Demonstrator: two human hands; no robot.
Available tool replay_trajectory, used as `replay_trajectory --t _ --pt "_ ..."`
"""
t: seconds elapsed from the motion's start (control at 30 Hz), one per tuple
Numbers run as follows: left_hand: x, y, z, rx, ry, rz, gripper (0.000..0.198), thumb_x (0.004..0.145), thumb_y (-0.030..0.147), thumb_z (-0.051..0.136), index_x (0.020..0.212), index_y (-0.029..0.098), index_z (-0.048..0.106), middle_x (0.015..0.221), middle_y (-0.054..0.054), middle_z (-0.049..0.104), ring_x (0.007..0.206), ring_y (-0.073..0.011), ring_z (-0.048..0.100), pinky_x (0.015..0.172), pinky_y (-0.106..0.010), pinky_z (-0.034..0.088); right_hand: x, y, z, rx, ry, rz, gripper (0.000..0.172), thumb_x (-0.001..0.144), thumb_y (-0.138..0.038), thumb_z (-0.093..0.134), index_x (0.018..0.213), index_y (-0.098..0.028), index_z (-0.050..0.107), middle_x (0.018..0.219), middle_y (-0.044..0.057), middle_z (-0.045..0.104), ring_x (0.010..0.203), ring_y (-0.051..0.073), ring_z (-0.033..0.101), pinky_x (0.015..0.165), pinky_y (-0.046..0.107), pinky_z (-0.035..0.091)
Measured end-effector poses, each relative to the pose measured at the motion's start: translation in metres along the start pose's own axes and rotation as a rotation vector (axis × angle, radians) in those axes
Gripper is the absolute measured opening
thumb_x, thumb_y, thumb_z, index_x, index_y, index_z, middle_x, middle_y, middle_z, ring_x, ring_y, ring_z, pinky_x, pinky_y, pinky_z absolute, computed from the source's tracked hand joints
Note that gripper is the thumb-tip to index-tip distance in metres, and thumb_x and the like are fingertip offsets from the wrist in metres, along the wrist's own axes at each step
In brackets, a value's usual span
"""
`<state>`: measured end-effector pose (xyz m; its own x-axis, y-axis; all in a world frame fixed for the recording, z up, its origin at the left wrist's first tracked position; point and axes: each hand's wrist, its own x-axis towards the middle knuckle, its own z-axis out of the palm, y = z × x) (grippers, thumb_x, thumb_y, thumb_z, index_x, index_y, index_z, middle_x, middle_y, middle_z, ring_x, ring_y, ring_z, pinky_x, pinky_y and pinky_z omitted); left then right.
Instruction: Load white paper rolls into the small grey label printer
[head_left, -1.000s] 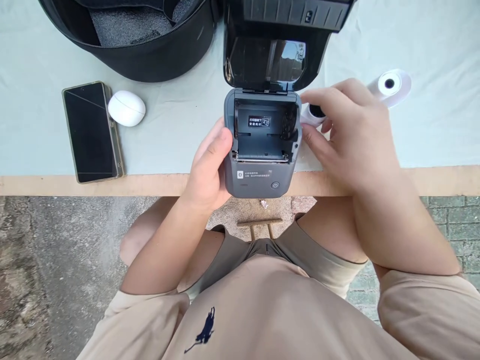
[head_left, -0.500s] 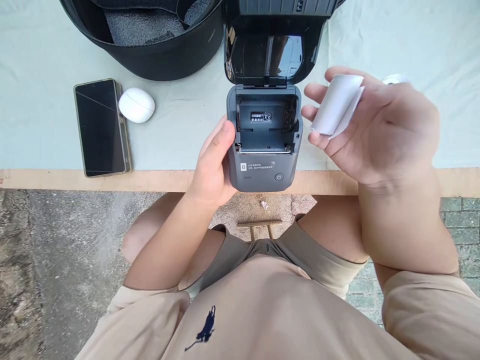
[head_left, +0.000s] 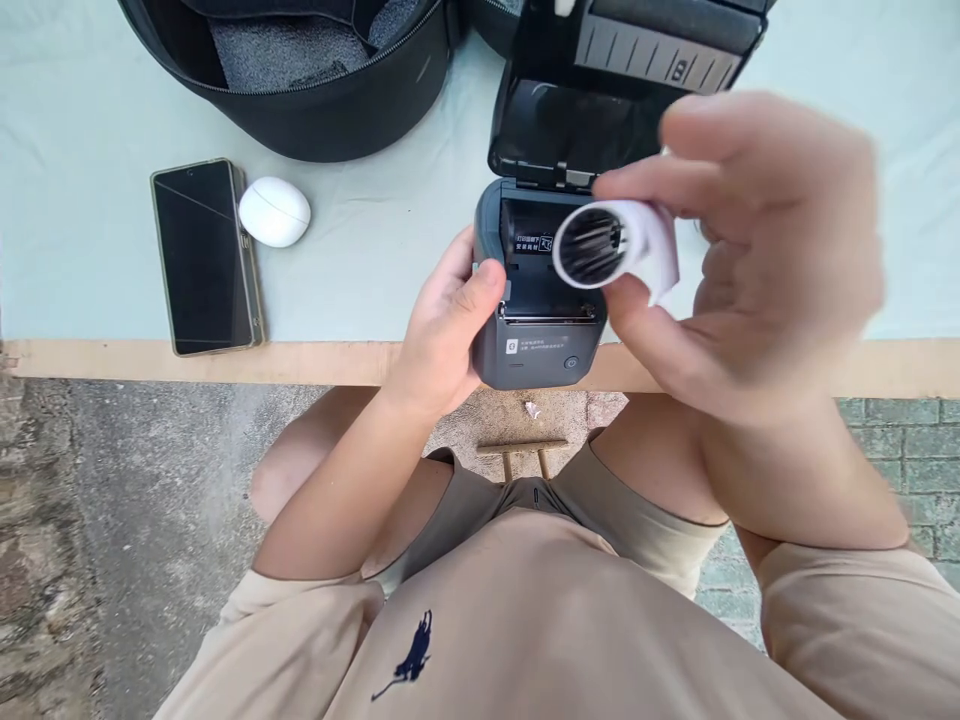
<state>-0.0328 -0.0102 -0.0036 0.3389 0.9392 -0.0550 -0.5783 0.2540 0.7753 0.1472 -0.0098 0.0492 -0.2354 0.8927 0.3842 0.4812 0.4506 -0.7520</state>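
Observation:
My left hand (head_left: 450, 330) grips the left side of a dark grey label printer (head_left: 536, 355), its thumb on the rim of the paper bay. The printer's black lid (head_left: 577, 120) is swung up and back. Between the thumb and fingers of my right hand (head_left: 765, 260) is a white paper roll (head_left: 652, 245), its dark hollow end turned left. The roll is over the right part of the bay and hides some of it; whether they touch I cannot tell. A loose paper edge sticks out below the roll.
A black zippered case (head_left: 337, 120) with grey foam inside stands open at the back left. On the pale tablecloth (head_left: 90, 260) lie a phone (head_left: 206, 255) and a white rounded mouse-like object (head_left: 274, 212), touching or nearly so. The wooden table edge (head_left: 315, 362) runs in front.
My right hand has turned and carried the paper roll left over the printer, its end now showing. My left hand and the printer have shifted slightly right, and the printer is tilted.

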Motion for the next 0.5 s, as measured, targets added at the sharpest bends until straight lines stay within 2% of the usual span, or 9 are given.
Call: replay_trajectory --t 0.03,0.07,0.2,0.4,0.5 --pt "-0.001 0.001 0.001 0.025 0.013 -0.005 0.035 0.091 0.045 0.056 0.119 0.024 0.056 0.115 -0.002 0.068 0.124 -0.0244 0.061 0.096 -0.037 0.055 0.002 -0.002 0.002 -0.116 -0.040 -0.112 0.053 0.078 -0.020 0.062 0.125 -0.040 0.046 0.131 -0.007 0.059 0.120 0.022 0.061 0.094 0.041 0.056" --pt "-0.002 0.002 0.002 0.052 0.028 -0.004 0.035 0.091 0.046 0.056 0.119 0.024 0.057 0.115 -0.003 0.068 0.125 -0.0245 0.060 0.096 -0.036 0.055 0.004 -0.003 0.004 -0.217 -0.077 -0.165 0.054 0.079 -0.016 0.059 0.126 -0.039 0.045 0.129 -0.005 0.061 0.118 0.021 0.063 0.092 0.041 0.056" --pt "-0.003 0.002 0.004 0.093 0.074 0.016 0.032 0.089 0.049 0.058 0.108 0.024 0.061 0.116 -0.002 0.068 0.134 -0.0246 0.054 0.100 -0.034 0.053 0.005 -0.010 0.007 -0.488 -0.080 -0.106 0.041 0.076 -0.014 0.061 0.112 -0.030 0.049 0.115 0.000 0.067 0.108 0.024 0.067 0.081 0.042 0.056" --pt "-0.003 0.000 0.003 0.054 0.084 0.000 0.034 0.087 0.048 0.061 0.111 0.023 0.061 0.120 -0.002 0.066 0.138 -0.0262 0.049 0.102 -0.035 0.053 0.004 -0.009 0.008 -0.553 -0.103 -0.089 0.032 0.077 -0.015 0.061 0.102 -0.029 0.049 0.111 -0.001 0.069 0.103 0.025 0.069 0.077 0.044 0.053" --pt "-0.003 0.000 0.003 0.053 0.078 -0.005 0.036 0.087 0.049 0.061 0.113 0.024 0.061 0.118 -0.002 0.066 0.138 -0.0268 0.049 0.102 -0.035 0.053 0.007 -0.004 0.011 -0.539 -0.107 -0.138 0.023 0.082 -0.015 0.059 0.099 -0.029 0.053 0.109 -0.003 0.070 0.111 0.023 0.065 0.086 0.045 0.053"
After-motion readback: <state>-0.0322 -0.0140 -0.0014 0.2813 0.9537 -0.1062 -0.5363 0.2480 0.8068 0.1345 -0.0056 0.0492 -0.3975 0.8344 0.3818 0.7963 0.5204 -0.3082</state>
